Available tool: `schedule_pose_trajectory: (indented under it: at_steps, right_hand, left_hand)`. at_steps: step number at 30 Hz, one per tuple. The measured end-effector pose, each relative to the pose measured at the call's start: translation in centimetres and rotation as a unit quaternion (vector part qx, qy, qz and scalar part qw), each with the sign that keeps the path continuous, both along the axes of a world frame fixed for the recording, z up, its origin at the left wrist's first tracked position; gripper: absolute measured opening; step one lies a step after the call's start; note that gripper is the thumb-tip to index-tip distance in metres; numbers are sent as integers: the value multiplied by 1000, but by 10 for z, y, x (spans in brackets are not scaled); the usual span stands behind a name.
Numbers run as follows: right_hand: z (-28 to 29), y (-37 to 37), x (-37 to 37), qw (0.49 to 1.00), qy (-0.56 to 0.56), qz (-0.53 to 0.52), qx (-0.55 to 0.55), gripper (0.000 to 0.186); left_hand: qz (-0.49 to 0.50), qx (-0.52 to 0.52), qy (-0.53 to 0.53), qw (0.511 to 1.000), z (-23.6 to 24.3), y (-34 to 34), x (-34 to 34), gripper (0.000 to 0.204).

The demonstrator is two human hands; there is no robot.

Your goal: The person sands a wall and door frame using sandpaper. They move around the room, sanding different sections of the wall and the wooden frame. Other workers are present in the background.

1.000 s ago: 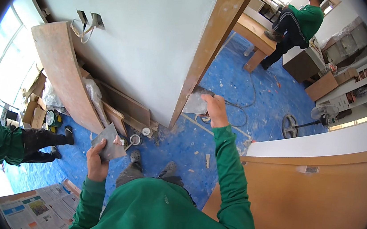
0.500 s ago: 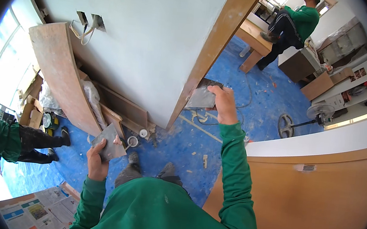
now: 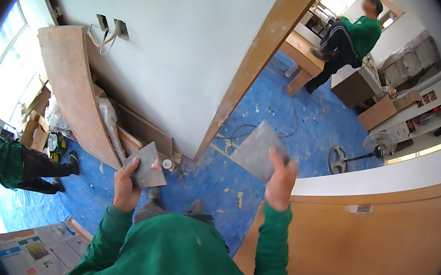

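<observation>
The pale wall [image 3: 186,53] fills the view before you, above the blue-covered floor [image 3: 266,115]. Your right hand [image 3: 280,181] grips a grey sheet [image 3: 256,151] near the wooden door frame [image 3: 254,71]; your left hand [image 3: 128,184] holds a smaller grey piece [image 3: 146,164] (tilted, above your knees).

Room under renovation. Pale grey wall [image 3: 186,53] ahead, with wooden door frame [image 3: 260,66]. Blue floor covering [image 3: 266,115] everywhere. Bright windows [image 3: 7,67] far left. Wooden board [image 3: 75,90] leaning against wall. Standing fan [image 3: 379,146] right.
</observation>
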State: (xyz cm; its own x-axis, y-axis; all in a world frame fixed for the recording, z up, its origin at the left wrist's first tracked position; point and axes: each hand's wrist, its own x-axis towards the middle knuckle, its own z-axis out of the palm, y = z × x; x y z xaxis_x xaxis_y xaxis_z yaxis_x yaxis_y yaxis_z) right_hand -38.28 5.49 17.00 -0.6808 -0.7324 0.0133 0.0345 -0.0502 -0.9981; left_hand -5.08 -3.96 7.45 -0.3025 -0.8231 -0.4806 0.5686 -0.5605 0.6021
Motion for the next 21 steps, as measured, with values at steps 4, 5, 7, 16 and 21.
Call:
schedule_pose_trajectory:
  at_steps: [4, 5, 7, 16, 21]
  right_hand:
    - [-10, 46, 44, 996, 29, 35, 77, 33]
    - [-10, 53, 53, 993, 41, 49, 97, 34]
    - [-11, 55, 71, 998, 30, 54, 21, 35]
    - [-39, 60, 66, 981, 148, 92, -83, 35]
    - [-39, 81, 58, 993, 47, 102, -31, 32]
  left_hand:
    - [-78, 0, 40, 996, 26, 3, -50, 32]
    - [-96, 1, 67, 993, 32, 4, -65, 32]
    - [-108, 44, 101, 988, 43, 9, -93, 32]
    - [-67, -53, 16, 996, 87, 33, -152, 23]
    - [-68, -102, 21, 992, 110, 17, -133, 20]
